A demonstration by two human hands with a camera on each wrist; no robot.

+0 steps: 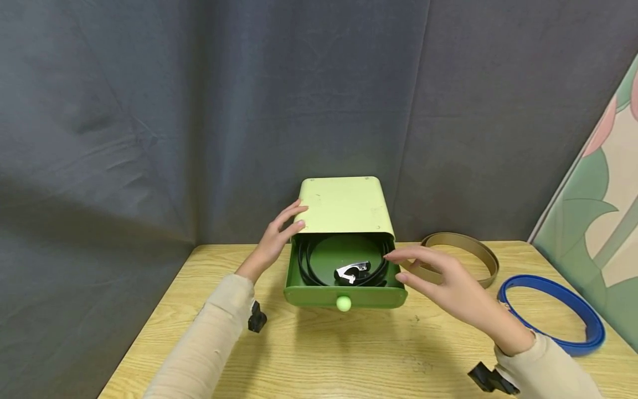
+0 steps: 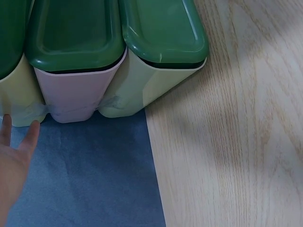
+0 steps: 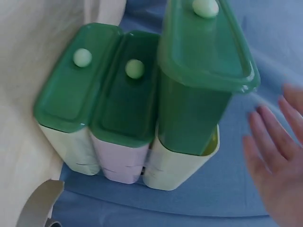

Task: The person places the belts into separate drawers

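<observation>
A small tabletop chest with a light-green top (image 1: 344, 205) stands on the table, its dark-green top drawer (image 1: 304, 297) pulled out by a round pale knob (image 1: 344, 303). Inside lies a coiled black belt with a silver buckle (image 1: 344, 271). My left hand (image 1: 273, 238) rests its fingertips at the left side of the chest's top. Beside the drawer's right edge, my right hand (image 1: 448, 282) holds nothing, thumb and fingers apart. From the right wrist, the drawer (image 3: 194, 113) sticks out past two closed green drawers, and the fingers are spread beside it.
A coiled brown belt (image 1: 485, 257) lies on the table behind the right hand. Farther right is a coiled blue belt (image 1: 558, 296). A grey curtain (image 1: 299, 100) hangs behind the wooden table (image 1: 349, 354), and a painted panel (image 1: 598, 221) closes off the right side.
</observation>
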